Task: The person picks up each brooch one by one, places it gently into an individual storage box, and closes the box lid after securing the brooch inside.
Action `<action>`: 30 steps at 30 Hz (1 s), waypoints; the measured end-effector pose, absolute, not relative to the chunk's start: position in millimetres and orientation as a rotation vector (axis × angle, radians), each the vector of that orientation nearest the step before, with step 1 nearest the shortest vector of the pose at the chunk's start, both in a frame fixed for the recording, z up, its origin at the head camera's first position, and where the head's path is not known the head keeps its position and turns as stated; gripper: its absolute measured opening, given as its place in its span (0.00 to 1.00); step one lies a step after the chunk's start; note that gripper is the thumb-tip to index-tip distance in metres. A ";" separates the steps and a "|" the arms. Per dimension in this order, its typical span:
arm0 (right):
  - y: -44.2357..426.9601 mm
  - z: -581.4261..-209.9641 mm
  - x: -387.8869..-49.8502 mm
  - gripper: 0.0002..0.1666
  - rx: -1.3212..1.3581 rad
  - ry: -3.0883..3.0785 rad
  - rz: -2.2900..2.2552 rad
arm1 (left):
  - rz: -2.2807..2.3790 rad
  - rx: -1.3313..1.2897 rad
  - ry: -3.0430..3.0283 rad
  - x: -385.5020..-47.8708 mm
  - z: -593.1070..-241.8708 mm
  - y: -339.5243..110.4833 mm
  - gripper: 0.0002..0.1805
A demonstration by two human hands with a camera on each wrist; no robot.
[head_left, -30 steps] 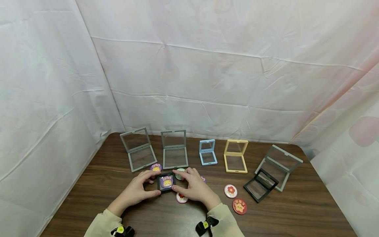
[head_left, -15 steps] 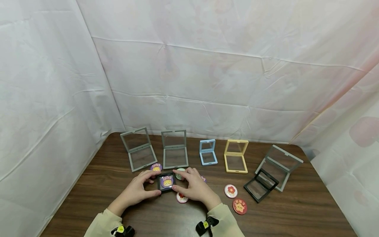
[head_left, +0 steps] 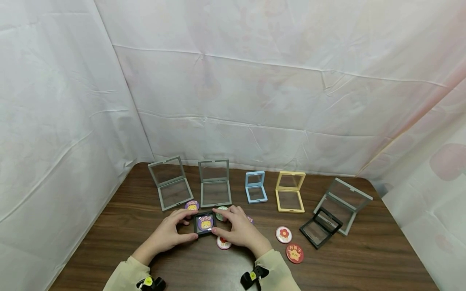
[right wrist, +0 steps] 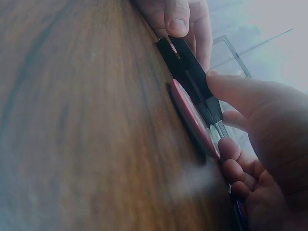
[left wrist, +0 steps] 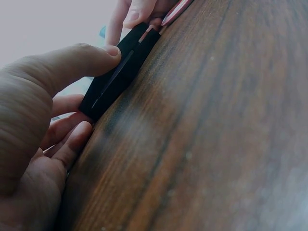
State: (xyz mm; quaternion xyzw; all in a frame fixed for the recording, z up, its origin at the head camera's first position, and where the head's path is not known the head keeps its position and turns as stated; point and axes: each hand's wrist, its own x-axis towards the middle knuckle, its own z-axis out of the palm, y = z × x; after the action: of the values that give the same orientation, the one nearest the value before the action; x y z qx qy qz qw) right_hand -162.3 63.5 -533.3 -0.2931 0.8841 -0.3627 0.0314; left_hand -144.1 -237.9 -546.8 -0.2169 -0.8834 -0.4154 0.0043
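My left hand [head_left: 170,230] pinches left edge of small square black case with clear window [left wrist: 126,72], my right hand [head_left: 238,229] its right edge. Case flat on brown wood-grain table [head_left: 182,273], lower middle of frame. Under window: round purple badge [head_left: 205,223], yellow cartoon face, lettering too small to read. Lower right: round red badge [head_left: 294,254], yellow Chinese characters along top. Thin seam along case's side.

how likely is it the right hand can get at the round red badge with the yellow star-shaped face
Probably yes: the round red badge lies uncovered beside the beige right sleeve. The right hand would likely have to release the square black frame first.
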 end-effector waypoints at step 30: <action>63.9 -533.0 -163.0 0.37 -0.918 2.709 -1.119 | -1.294 -0.663 -2.797 -143.5 -545.0 -237.1 0.40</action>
State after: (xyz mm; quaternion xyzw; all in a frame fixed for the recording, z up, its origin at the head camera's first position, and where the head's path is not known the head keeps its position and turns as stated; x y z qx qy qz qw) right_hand -163.0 63.9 -533.0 -0.2986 0.8814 -0.3642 0.0351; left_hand -143.5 -237.1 -545.0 -0.2104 -0.8872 -0.4106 -0.0053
